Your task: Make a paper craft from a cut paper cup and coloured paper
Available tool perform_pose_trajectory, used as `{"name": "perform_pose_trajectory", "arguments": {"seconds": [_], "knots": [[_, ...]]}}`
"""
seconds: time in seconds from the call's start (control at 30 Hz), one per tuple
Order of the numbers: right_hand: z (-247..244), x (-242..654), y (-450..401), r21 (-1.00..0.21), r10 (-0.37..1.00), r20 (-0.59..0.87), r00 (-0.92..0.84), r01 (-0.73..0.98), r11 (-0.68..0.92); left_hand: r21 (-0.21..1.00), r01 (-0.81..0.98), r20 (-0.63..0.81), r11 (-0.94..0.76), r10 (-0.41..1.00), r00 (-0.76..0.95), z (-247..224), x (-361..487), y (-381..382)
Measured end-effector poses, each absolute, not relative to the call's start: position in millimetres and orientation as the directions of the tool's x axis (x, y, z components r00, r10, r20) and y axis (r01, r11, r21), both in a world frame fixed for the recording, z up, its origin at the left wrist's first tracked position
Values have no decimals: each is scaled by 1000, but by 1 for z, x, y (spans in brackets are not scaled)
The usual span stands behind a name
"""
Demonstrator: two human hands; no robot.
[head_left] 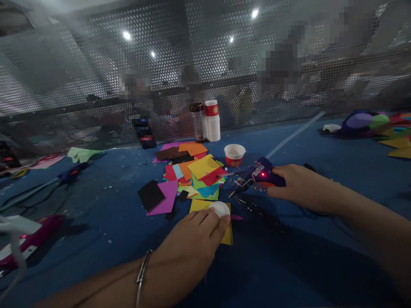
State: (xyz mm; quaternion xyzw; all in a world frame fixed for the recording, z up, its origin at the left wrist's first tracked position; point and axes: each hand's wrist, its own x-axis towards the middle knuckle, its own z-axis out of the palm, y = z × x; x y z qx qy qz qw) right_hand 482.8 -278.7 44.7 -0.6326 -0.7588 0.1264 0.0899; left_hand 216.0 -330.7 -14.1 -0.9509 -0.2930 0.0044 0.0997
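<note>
My right hand (290,184) is wrapped round the handle of a dark blue hot glue gun (258,173) with a lit red light. A long translucent glue stick (295,134) juts from its back, and its nozzle points down to the left, above the table. My left hand (192,235), a silver bangle on its wrist, grips a round white piece (220,208) that looks like the end of a paper cup. Beneath that piece lies a yellow sheet of paper (227,235). A purple paper strip (236,217) pokes out beside it.
Coloured paper (202,167) is heaped beyond my left hand. Past it stand an open paper cup (234,154), a glass bottle (198,124) and a stack of paper cups (212,124). A magenta glue gun (35,237) lies left, and black tweezers (263,214) lie below my glue gun.
</note>
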Motion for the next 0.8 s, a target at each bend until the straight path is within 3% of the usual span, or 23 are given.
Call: {"name": "perform_pose_trajectory", "arguments": {"seconds": [0.2, 0.33, 0.5, 0.8], "knots": [[44, 483, -278, -645, 976, -213, -54, 758, -99, -108, 597, 119, -795, 586, 801, -1, 220, -335], [45, 482, -280, -782, 974, -217, -59, 608, -138, -59, 611, 127, -790, 601, 789, 0, 220, -336], [46, 482, -281, -844, 973, -216, -75, 516, -148, -40, 619, 111, -784, 612, 783, 6, 221, -334], [44, 482, -279, -812, 980, -191, -58, 570, -124, -117, 585, 209, -802, 556, 804, 15, 223, -344]]}}
